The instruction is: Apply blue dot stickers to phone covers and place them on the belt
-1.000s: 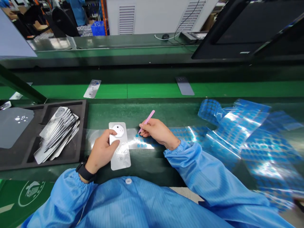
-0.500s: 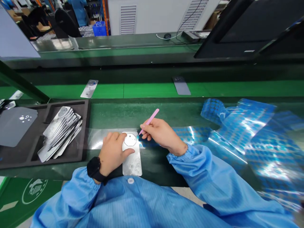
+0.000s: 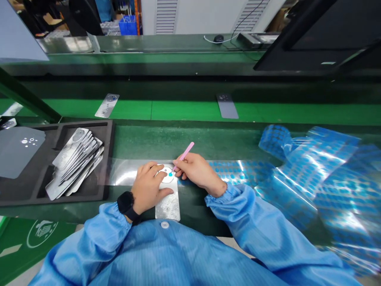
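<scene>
A silver metal plate [image 3: 168, 204] with an octagonal raised end lies on the dark green bench in front of me. My left hand [image 3: 148, 188] presses on it, thumb along its side and fingers curled over its top. My right hand [image 3: 195, 171] pinches pink tweezers [image 3: 183, 155] whose tip touches a small blue round sticker [image 3: 170, 174] on the plate's octagonal end. A shiny liner strip with rows of blue stickers [image 3: 229, 169] runs under both hands to the right.
A black foam tray [image 3: 35, 190] at left holds a fanned stack of similar plates [image 3: 74, 161]. Crumpled blue sticker film [image 3: 321, 171] piles at right. Two plates [image 3: 107, 105] [image 3: 226, 106] lie on the green conveyor behind. A dark monitor stands at back right.
The plate slid right and was laid flat under my left hand. The tweezers came from the sticker strip to the plate, and a blue sticker now sits on its octagonal end.
</scene>
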Motion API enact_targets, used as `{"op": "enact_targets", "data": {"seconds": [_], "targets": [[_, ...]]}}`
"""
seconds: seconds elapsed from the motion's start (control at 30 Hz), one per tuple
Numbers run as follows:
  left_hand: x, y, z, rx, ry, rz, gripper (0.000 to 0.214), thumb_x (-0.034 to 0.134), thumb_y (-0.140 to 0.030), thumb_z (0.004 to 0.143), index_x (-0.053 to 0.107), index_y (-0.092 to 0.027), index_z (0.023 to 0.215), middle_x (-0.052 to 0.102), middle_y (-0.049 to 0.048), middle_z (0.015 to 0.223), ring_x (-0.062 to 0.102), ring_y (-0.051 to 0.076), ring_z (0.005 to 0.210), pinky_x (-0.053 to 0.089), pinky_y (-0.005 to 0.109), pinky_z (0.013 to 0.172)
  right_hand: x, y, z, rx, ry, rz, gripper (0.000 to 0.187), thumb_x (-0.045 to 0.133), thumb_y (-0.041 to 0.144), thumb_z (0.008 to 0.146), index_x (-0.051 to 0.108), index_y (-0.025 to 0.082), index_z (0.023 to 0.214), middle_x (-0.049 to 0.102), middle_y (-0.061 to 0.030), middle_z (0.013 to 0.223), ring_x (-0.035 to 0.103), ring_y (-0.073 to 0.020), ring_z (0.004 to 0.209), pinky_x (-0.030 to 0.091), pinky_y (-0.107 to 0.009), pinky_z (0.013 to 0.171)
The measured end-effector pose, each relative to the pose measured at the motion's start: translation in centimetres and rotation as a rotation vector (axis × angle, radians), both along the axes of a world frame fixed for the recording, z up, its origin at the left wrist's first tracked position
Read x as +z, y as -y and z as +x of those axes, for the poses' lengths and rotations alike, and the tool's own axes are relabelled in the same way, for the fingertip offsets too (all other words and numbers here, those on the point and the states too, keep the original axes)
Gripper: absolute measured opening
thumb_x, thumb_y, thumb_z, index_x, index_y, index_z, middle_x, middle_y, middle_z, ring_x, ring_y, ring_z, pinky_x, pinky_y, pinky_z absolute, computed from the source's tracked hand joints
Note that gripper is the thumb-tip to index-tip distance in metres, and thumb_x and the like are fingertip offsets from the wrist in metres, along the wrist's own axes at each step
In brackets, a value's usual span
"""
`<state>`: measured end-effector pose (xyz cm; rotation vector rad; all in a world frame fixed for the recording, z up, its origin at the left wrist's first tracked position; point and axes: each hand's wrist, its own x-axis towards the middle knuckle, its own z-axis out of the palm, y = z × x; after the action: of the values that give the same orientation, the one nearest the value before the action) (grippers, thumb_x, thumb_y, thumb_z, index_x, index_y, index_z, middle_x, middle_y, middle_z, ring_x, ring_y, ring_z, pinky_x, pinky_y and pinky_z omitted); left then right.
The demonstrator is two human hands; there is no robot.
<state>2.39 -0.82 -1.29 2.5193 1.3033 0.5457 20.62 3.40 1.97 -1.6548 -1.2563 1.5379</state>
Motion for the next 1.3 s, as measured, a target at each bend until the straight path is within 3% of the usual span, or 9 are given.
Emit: {"op": "enact_targets", "data": {"seconds": [0.53, 1.2, 1.3], "targets": [[-0.3, 0.1, 0.1, 0.004, 0.022, 0.068, 0.041, 0.08, -0.044, 0.068, 0.063, -0.017, 0.093, 0.066, 0.0135, 0.114, 0.052, 0.034, 0.112, 0.044, 0.052, 0.09, 0.2, 0.0, -0.1, 0.025, 0.048, -0.004, 0.022, 0.059, 0.014, 0.087, 0.06, 0.013, 0.065, 0.065, -0.0019, 0.058, 0.06, -0.0091, 0.048, 0.046, -0.016, 0.041], [0.8, 0.2, 0.3, -0.008, -0.053, 0.025, 0.037, 0.078, -0.042, 0.071, 0.07, -0.024, 0.103, 0.063, 0.0122, 0.116, 0.049, 0.034, 0.112, 0.042, 0.051, 0.087, -0.2, 0.1, 0.1, 0.078, 0.131, 0.058, 0.013, 0.057, 0.017, 0.086, 0.058, 0.016, 0.073, 0.067, -0.0026, 0.064, 0.064, -0.0128, 0.053, 0.05, -0.021, 0.046], [0.9, 0.2, 0.4, 0.009, -0.064, 0.015, 0.04, 0.079, -0.043, 0.07, 0.069, -0.024, 0.104, 0.064, 0.0121, 0.116, 0.05, 0.034, 0.113, 0.041, 0.051, 0.086, 0.1, 0.7, 0.8, 0.052, 0.217, 0.208, 0.013, 0.057, 0.023, 0.086, 0.058, 0.017, 0.075, 0.066, -0.0026, 0.063, 0.063, -0.0151, 0.055, 0.053, -0.027, 0.052]]}}
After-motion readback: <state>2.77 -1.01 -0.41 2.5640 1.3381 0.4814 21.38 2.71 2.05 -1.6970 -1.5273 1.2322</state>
